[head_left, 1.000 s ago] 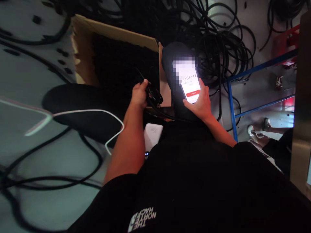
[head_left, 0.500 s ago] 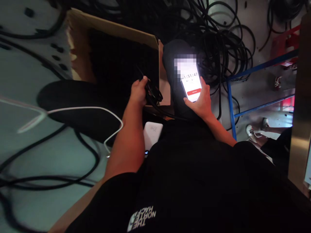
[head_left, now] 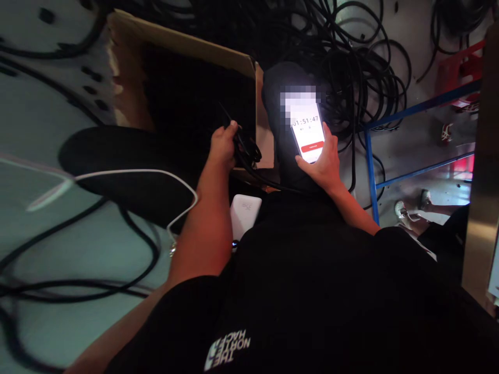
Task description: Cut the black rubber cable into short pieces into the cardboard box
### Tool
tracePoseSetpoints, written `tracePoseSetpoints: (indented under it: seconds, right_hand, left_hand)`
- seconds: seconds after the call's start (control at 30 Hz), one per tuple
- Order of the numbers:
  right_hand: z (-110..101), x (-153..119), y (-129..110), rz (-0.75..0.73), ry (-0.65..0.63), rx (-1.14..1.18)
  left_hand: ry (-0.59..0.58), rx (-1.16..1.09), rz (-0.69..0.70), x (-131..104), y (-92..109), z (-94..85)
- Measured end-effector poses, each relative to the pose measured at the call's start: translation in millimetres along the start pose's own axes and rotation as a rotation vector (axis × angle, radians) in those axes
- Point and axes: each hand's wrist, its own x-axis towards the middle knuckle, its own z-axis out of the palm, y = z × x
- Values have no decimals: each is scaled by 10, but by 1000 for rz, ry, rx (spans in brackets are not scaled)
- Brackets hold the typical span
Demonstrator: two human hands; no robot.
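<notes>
- Nearest the camera: the person's black top, both forearms reaching forward out of it.
- White power bank [head_left: 245, 214] sits just behind the left wrist, on the lap side. A white cord [head_left: 128, 174] loops away from it to the left, over the dark trouser leg.
- Left hand [head_left: 222, 148]: fingers clenched around a bundle of black cable [head_left: 246, 150]. The bundle bulges out just right of the knuckles; one strand trails from under the fingers back toward the body.
- Right hand [head_left: 325, 166]: fingers wrapped under and along the edge of a lit phone [head_left: 309, 136], thumb lying on the right rim. The phone stands just beyond the palm, screen facing up, timer digits and a red button showing; its upper part is blurred out.
- Between the two hands: a dark knee, directly behind the phone.
- Just beyond the left fingers: an open cardboard box [head_left: 183, 44], interior too dark to read.
- Beyond the right fingers: a tangled heap of black cables [head_left: 351, 62] on the pale floor.
- Right of the right hand: a blue metal frame [head_left: 370, 171]; past it, another person's shoes [head_left: 401, 209], small and dim.
</notes>
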Motion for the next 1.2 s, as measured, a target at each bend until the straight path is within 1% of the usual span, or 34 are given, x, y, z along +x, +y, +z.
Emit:
tracePoseSetpoints:
  seconds: [0.1,0.2,0.33,0.47,0.6,0.83,0.93,1.1,1.2]
  right_hand:
    - [-45,9,-56,3,-16,-14]
    - [-101,17,-105,-16,15,52]
    - [-143,24,-107,-65,7,72]
    - [-95,27,-46,-43,13,69]
    - [-29,21,3,-38,14,43]
    - [-31,12,-22,-24,36,63]
    - [-11,7,5,-32,33,38]
    - [35,4,74,-45,21,8]
    - [38,1,76,-32,28,6]
  left_hand:
    - [-19,-18,1,-5,11,0]
    - [-17,-35,15,6,9,17]
    - [-2,-44,-36,22,12,50]
    - [11,-41,-21,19,22,61]
    - [0,-44,-13,6,32,59]
    - [0,-40,-13,-43,73,62]
    - [-1,-29,-5,-48,74,55]
    - [-38,-19,12,-33,54,31]
    - [-32,-7,5,-34,61,37]
